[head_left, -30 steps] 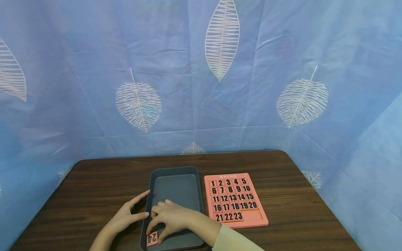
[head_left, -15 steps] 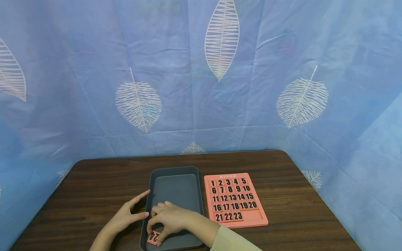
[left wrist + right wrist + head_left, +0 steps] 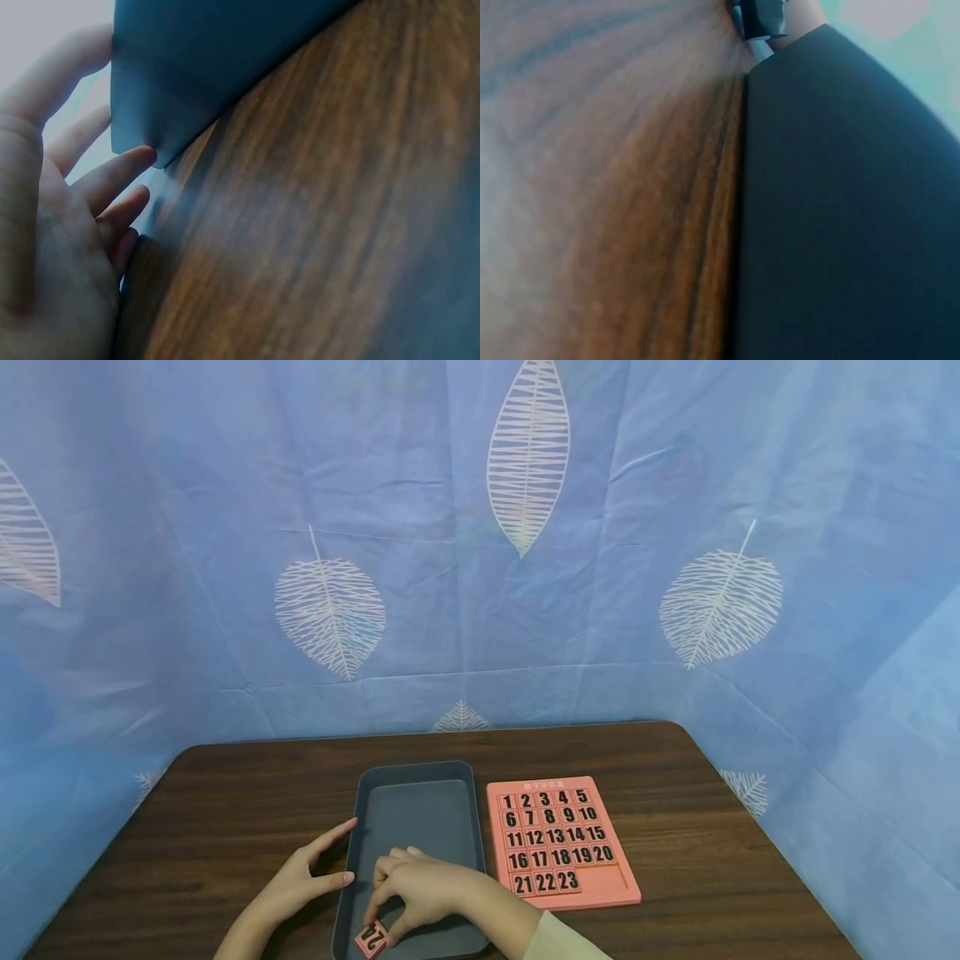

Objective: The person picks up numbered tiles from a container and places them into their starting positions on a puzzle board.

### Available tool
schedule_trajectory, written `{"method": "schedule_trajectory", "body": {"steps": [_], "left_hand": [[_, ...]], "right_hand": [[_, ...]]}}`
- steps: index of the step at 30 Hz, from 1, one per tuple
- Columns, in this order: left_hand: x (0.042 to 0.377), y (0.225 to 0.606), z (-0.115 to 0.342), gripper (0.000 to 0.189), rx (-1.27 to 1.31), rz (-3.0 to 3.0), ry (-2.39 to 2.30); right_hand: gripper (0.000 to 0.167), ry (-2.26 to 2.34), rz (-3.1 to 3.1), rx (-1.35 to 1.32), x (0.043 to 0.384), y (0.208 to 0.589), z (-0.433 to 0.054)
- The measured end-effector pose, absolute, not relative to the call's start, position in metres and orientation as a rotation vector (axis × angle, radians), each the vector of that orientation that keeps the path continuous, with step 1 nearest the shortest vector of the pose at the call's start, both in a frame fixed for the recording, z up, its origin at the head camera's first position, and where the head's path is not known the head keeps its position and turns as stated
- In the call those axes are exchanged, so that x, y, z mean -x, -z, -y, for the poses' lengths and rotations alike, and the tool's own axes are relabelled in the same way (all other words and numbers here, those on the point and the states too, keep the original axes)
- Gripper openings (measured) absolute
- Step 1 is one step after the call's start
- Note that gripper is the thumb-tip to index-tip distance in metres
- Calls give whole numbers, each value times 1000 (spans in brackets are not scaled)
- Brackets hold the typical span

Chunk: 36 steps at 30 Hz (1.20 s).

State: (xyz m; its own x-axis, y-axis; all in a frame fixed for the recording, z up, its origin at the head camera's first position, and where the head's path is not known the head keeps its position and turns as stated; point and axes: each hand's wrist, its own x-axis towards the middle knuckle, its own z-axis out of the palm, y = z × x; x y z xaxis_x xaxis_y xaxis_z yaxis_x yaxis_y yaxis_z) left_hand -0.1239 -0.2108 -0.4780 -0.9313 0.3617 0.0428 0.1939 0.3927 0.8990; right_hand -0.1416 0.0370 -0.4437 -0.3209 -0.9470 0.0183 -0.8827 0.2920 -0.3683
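Note:
A pink number tile marked 24 [image 3: 371, 938] is in the near left corner of the dark grey tray [image 3: 416, 772]. My right hand [image 3: 431, 889] reaches over the tray and pinches that tile between thumb and index finger, its digits turned at an angle. On the tray's left side, my left hand [image 3: 296, 881] has its thumb and a fingertip at the rim, fingers spread. In the left wrist view, loosely extended fingers [image 3: 116, 176] meet the tray's outer wall [image 3: 202, 67]. The right wrist view shows the tray's wall [image 3: 840, 202] but not the right hand's fingers.
Right of the tray lies a pink number puzzle board [image 3: 630, 893] with tiles 1 to 23 in rows and a gap after 23. Both stand on a dark wooden table [image 3: 720, 868]. A blue curtain with white leaf prints [image 3: 420, 610] hangs behind.
The 24 tile has turned and shifted slightly right within the tray, moved by my right hand's fingers. My left hand stays at the tray's left rim.

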Motion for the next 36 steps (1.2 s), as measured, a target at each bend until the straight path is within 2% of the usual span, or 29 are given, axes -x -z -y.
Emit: {"method": "schedule_trajectory", "body": {"steps": [12, 21, 29, 36], "left_hand": [[123, 477, 211, 68, -480, -2463, -1596], [124, 476, 211, 68, -489, -2477, -1606], [122, 474, 214, 68, -489, -2506, -1580], [123, 475, 213, 69, -479, -2456, -1584]], "right_hand": [[26, 671, -2545, 1560, 128, 435, -52], [25, 943, -2759, 1302, 122, 430, -74], [25, 1250, -2870, 968, 120, 426, -95], [28, 1343, -3016, 789, 115, 424, -112]]}}
